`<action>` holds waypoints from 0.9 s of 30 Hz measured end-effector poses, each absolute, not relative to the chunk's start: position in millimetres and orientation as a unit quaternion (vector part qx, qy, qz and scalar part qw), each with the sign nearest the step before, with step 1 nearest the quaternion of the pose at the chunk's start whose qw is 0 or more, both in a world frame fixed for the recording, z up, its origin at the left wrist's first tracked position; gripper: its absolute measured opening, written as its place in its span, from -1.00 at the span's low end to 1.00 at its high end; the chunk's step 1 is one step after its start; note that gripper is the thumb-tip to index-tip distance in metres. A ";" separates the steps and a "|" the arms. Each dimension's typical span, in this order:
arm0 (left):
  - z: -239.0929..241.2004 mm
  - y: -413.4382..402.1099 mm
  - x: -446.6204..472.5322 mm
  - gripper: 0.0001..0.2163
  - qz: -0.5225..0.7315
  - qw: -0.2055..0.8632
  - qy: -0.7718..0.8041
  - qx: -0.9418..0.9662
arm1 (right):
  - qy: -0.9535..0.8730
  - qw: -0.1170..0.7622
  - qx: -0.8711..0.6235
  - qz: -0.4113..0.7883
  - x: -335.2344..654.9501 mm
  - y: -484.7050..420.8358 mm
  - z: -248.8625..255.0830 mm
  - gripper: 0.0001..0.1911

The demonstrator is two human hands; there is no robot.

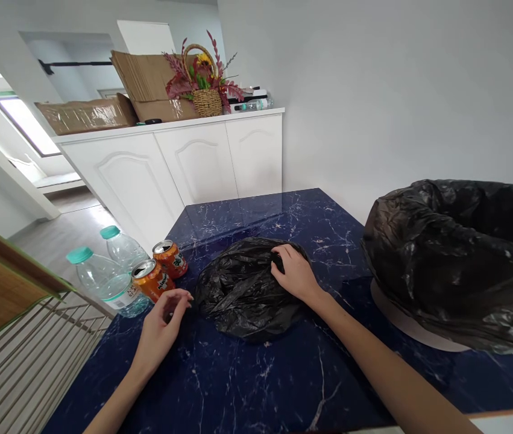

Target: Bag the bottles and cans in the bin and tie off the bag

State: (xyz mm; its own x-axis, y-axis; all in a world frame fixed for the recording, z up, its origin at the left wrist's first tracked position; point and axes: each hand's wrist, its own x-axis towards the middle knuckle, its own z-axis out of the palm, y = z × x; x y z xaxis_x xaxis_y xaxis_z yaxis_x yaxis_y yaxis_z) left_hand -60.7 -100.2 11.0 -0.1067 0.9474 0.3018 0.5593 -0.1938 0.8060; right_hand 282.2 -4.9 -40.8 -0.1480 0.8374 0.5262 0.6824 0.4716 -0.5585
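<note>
Two clear plastic bottles with teal screw caps, one nearer [93, 274] and one farther [123, 248], stand at the left edge of the dark blue, white-veined marble-patterned counter [256, 386]. Two orange drink cans with silver tops, one nearer [150, 280] and one farther [170, 259], stand just beside them, both with their mouths opened.

One crumpled black plastic bag [242, 295] lies in a loose, rounded heap in the middle of the counter, to the right of the cans. One round, pale-based bin [401, 319], lined with a second black plastic bag [419, 253] folded over its rim, stands at the right.

Two bare hands are in view. The right hand [298, 274] rests on the right part of the heaped bag, fingers bent and thumb a little apart from them; whether it grips a fold I cannot tell. The left hand [159, 328] is loosely curled and half open, holding nothing, its fingertips near the bag's left edge and just in front of the nearer can.

Behind, one white cabinet [197, 157] carries two brown cardboard boxes [88, 114] and one wicker flower basket [206, 102].
</note>
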 end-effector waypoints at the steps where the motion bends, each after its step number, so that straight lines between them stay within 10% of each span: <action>1: 12.4 -100.3 -54.7 -0.62 0.433 0.204 0.591 0.649 | -0.754 0.417 -0.500 0.088 279.9 -7.9 -37.0 -0.64; 15: 12.3 -15.5 -17.2 -0.49 0.315 0.063 0.628 0.709 | -0.828 0.424 -0.350 0.109 261.6 -32.8 -10.2 -0.74; 22: 44.6 -7.9 -17.4 -0.74 0.308 0.090 0.637 0.701 | -0.833 0.424 -0.332 0.123 257.2 -38.7 -2.5 -0.87; 27: 90.5 -21.4 -5.1 -0.59 0.378 0.064 0.630 0.675 | -0.833 0.411 -0.351 0.121 253.8 -41.0 -3.3 -0.65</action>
